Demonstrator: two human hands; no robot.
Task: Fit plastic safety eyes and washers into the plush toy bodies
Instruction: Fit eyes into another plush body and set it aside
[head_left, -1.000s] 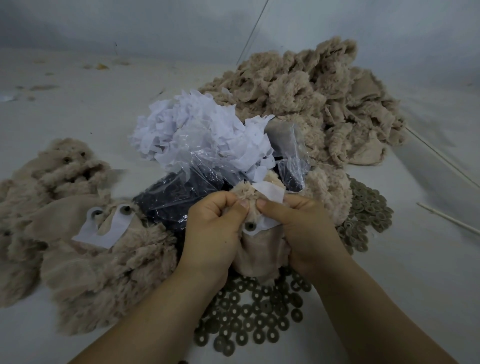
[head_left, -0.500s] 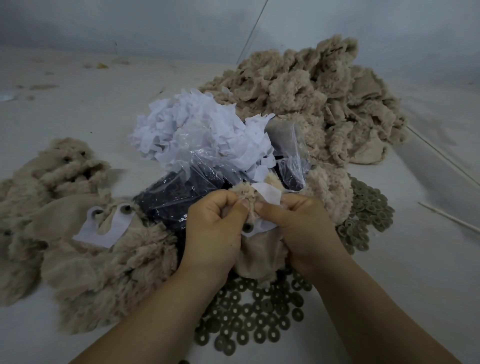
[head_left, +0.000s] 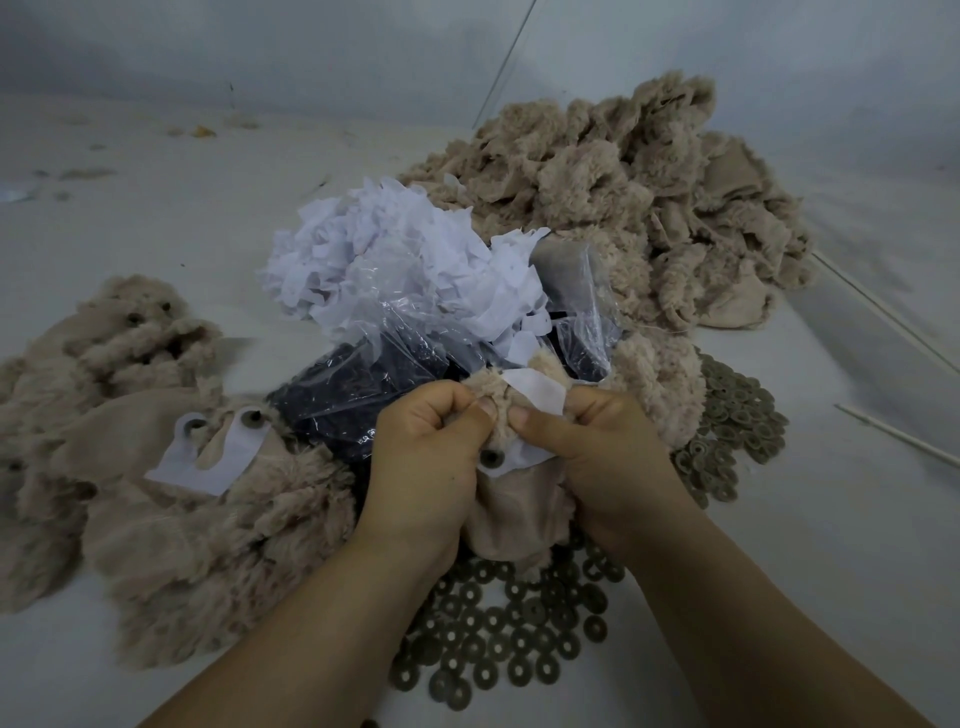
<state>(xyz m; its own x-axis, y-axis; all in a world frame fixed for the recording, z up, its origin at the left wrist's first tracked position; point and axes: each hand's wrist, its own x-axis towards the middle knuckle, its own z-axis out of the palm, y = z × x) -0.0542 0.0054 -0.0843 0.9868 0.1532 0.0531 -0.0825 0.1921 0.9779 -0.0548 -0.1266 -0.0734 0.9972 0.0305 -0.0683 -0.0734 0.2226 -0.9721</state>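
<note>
both the left hand and the right hand are pinching a beige inside-out plush body over scattered olive ring washers. one round washer is showing fitted on its white paper patch. finished fuzzy bodies are lying left; a tall unworked plush heap is waiting behind, so much seems left.

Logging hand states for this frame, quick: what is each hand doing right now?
Left hand: fingers curled, gripping the plush toy body.
Right hand: fingers curled, pinching the same plush toy body by its white paper piece.
</note>
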